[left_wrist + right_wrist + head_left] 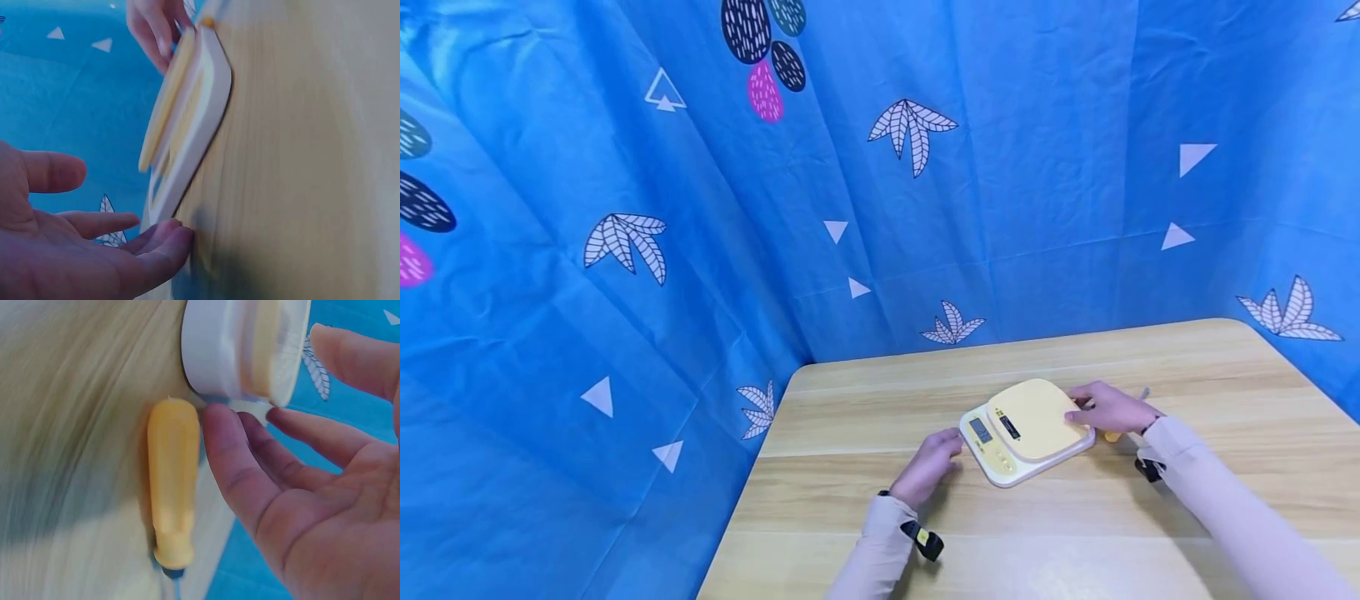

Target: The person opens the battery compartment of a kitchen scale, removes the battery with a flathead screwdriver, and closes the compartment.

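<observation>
A kitchen scale [1033,421] with a yellow weighing plate, white base and small grey display lies flat on the wooden table. At its left corner is my left hand [928,467], with fingertips right at the base edge in the left wrist view and the thumb held apart. My right hand [1108,408] is at the scale's right end. In the right wrist view its fingers [228,447] reach the end of the base, while the thumb stays spread over the plate side. Beside those fingers lies a screwdriver [174,469] with a yellow handle, partly hidden by the right hand in the head view.
The wooden table [850,417] has rounded far corners. Behind it and on both sides hangs a blue patterned curtain [1045,208]. A black wrist strap [922,537] sits on the left sleeve, and another dark one [1148,468] is at the right cuff.
</observation>
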`<state>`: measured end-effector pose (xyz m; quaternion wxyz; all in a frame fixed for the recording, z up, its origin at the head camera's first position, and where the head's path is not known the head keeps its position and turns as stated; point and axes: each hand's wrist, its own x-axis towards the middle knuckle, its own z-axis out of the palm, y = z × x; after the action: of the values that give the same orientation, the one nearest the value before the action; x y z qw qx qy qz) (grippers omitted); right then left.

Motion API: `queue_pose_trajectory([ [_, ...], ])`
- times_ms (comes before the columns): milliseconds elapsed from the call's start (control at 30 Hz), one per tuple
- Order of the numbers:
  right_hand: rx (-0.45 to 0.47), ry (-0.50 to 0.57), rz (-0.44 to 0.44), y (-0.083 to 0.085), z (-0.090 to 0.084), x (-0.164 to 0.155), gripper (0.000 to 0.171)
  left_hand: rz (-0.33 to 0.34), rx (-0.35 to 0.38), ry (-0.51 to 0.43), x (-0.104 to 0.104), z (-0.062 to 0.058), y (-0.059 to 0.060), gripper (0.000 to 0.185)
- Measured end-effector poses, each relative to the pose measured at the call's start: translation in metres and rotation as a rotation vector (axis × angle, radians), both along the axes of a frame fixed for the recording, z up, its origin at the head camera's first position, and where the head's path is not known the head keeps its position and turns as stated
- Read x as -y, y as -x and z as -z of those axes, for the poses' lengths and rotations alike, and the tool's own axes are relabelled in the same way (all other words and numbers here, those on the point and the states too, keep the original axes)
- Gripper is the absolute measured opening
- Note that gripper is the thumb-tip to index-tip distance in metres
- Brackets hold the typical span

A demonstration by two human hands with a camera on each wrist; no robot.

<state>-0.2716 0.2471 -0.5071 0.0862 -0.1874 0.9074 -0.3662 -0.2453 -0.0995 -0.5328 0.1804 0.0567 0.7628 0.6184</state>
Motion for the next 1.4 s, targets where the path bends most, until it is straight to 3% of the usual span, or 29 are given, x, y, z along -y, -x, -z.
queue_pose_trajectory([
  [167, 0.055, 0.005, 0.058, -0.016, -0.009, -0.001, 0.059, -0.065, -0.027, 0.088, 0.002, 0.003, 0.025, 0.058],
  [333, 0.162, 0.051, 0.055, -0.030, -0.009, 0.002, 0.062, -0.078, -0.047, 0.205, -0.003, 0.005, 0.040, 0.056],
  [533, 0.230, 0.078, 0.075, -0.037, 0.001, 0.012, 0.027, -0.063, -0.122, 0.314, -0.015, 0.007, 0.050, 0.054],
  [733, 0.207, 0.067, 0.137, -0.038, 0.009, 0.020, 0.024, -0.006, -0.125, 0.397, -0.024, 0.008, 0.056, 0.038],
  [900, 0.193, 0.060, 0.163, -0.039, 0.007, 0.022, 0.023, 0.039, -0.146, 0.393, -0.026, 0.009, 0.055, 0.020],
  [1200, 0.143, 0.028, 0.163, -0.035, 0.002, 0.025, 0.018, 0.078, -0.204, 0.510, -0.018, -0.001, 0.037, 0.025],
  [1400, 0.120, 0.028, 0.130, -0.024, 0.002, 0.027, 0.019, 0.097, -0.196, 0.564, -0.012, -0.007, 0.029, 0.021],
])
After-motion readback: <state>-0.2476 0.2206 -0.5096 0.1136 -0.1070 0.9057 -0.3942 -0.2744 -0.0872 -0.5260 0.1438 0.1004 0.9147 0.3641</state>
